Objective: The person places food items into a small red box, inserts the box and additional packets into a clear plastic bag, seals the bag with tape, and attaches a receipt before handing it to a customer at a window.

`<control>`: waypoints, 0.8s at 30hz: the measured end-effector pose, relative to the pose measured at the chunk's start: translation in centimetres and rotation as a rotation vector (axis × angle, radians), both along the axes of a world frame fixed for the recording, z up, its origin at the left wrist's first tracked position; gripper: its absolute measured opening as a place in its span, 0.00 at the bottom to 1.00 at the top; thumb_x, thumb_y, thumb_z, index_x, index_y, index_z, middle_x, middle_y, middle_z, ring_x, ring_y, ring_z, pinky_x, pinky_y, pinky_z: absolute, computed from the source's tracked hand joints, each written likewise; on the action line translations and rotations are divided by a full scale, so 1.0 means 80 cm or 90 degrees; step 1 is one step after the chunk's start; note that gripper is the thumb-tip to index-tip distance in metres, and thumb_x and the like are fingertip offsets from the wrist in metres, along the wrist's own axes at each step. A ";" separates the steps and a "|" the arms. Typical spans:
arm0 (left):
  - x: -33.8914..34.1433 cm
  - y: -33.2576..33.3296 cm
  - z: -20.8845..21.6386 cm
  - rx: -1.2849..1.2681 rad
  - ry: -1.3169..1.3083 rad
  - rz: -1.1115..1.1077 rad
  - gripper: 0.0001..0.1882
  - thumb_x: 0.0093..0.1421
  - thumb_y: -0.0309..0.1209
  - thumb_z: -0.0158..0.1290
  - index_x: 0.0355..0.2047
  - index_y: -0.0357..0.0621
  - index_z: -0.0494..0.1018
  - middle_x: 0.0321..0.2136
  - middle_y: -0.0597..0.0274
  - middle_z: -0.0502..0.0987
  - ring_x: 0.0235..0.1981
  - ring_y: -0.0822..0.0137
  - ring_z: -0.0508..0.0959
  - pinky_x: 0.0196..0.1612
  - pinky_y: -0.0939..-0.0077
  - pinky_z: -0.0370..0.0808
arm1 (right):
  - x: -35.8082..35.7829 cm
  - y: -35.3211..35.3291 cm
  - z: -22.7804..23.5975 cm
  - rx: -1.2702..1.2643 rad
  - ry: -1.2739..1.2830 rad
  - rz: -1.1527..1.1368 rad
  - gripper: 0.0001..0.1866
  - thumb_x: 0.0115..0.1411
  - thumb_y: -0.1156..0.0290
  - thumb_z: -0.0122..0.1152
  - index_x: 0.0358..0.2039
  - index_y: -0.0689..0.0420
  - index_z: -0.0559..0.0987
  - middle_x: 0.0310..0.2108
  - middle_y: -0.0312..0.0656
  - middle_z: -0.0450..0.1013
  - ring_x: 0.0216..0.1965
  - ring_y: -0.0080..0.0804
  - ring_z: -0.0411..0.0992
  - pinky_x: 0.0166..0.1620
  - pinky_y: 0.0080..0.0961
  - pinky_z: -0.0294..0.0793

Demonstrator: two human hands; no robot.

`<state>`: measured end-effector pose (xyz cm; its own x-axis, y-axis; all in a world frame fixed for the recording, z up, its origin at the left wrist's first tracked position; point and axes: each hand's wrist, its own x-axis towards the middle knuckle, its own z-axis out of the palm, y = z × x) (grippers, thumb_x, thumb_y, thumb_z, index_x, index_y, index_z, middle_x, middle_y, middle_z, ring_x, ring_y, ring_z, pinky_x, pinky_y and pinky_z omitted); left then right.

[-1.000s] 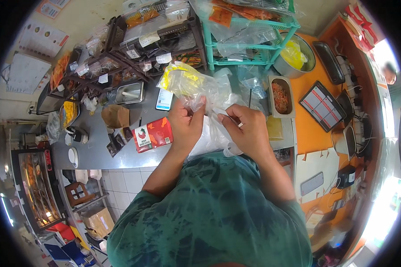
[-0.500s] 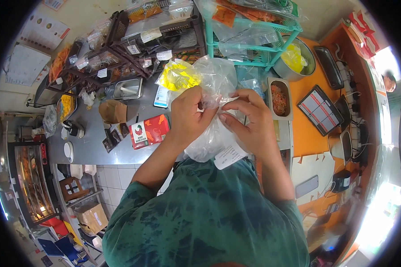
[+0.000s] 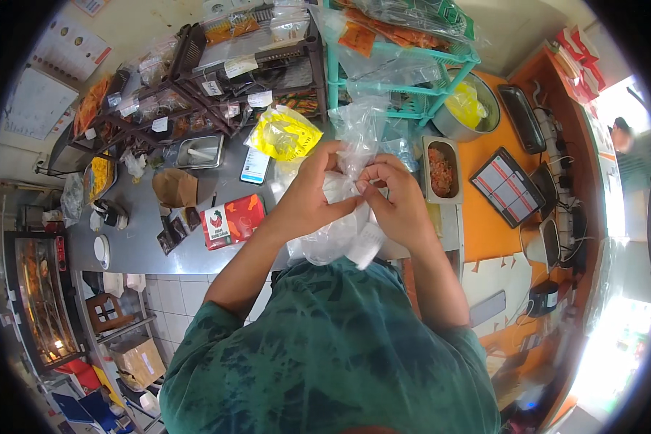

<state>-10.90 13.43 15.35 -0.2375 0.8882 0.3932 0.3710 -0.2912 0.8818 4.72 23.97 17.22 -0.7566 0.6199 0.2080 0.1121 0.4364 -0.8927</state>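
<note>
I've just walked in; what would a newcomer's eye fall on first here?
Probably the left hand and right hand, holding a gathered clear plastic bag near the middle of the view. Next, likely the bright yellow plastic packet just beyond the left hand, and the red box on the metal table, left of both hands.

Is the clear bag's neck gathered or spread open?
Gathered: the clear bag narrows between left hand and right hand, flaring above.

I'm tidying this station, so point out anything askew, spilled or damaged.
No spill or obvious damage stands out. Slightly untidy: clear plastic droops across the front of the teal rack, and a creased white slip sits tilted below the right hand, beside the clear bag.
</note>
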 end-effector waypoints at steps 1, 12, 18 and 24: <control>0.001 0.000 -0.001 -0.054 0.060 0.047 0.42 0.47 0.29 0.68 0.60 0.41 0.60 0.39 0.53 0.75 0.43 0.54 0.75 0.51 0.60 0.68 | -0.001 0.004 -0.009 -0.037 -0.004 0.014 0.04 0.56 0.79 0.62 0.33 0.60 0.79 0.43 0.47 0.72 0.43 0.46 0.74 0.46 0.34 0.74; -0.008 -0.012 0.017 -0.171 -0.052 -0.089 0.44 0.48 0.29 0.69 0.63 0.43 0.57 0.48 0.50 0.73 0.47 0.59 0.76 0.53 0.61 0.71 | 0.009 0.023 0.012 -0.186 -0.102 0.118 0.04 0.60 0.75 0.61 0.34 0.61 0.79 0.39 0.41 0.73 0.41 0.33 0.74 0.45 0.29 0.74; 0.004 -0.002 0.003 -0.185 -0.105 0.015 0.44 0.49 0.28 0.68 0.63 0.45 0.56 0.48 0.48 0.73 0.47 0.58 0.77 0.53 0.65 0.72 | 0.002 0.025 0.001 -0.142 -0.067 0.140 0.02 0.63 0.77 0.60 0.35 0.61 0.78 0.35 0.35 0.70 0.38 0.22 0.69 0.42 0.23 0.69; 0.005 -0.010 0.017 -0.209 0.152 0.064 0.38 0.51 0.29 0.65 0.60 0.47 0.59 0.36 0.53 0.78 0.42 0.55 0.79 0.56 0.58 0.61 | 0.008 0.029 0.000 -0.151 -0.135 0.154 0.05 0.63 0.73 0.62 0.37 0.61 0.79 0.36 0.37 0.71 0.38 0.23 0.69 0.41 0.24 0.70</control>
